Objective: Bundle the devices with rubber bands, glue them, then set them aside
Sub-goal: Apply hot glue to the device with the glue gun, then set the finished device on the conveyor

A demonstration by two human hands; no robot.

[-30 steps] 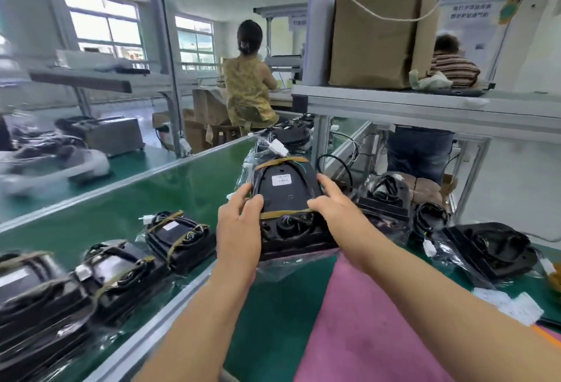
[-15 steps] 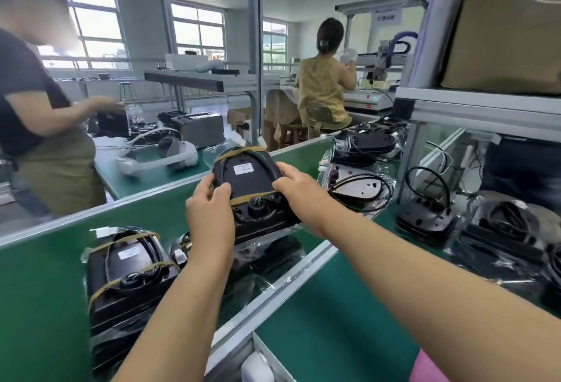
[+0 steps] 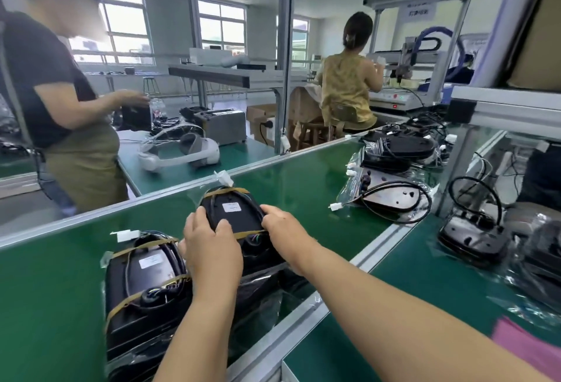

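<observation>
A banded device (image 3: 233,220), white label (image 3: 231,207) unreadable, is gripped by left hand (image 3: 212,248) and right hand (image 3: 283,231), fingers (image 3: 269,211) curled, at the green tabletop (image 3: 303,175).

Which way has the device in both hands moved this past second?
Yes: the device moved left across the aluminium rail, now over the conveyor belt beside a bundled device.

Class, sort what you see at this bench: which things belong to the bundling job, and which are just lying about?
Belongs to the job:
left hand and right hand, both gripping the banded device
finished bundle beside it
devices without bands further right

Just lying about:
white headset
metal box
cardboard box
pink cloth
</observation>
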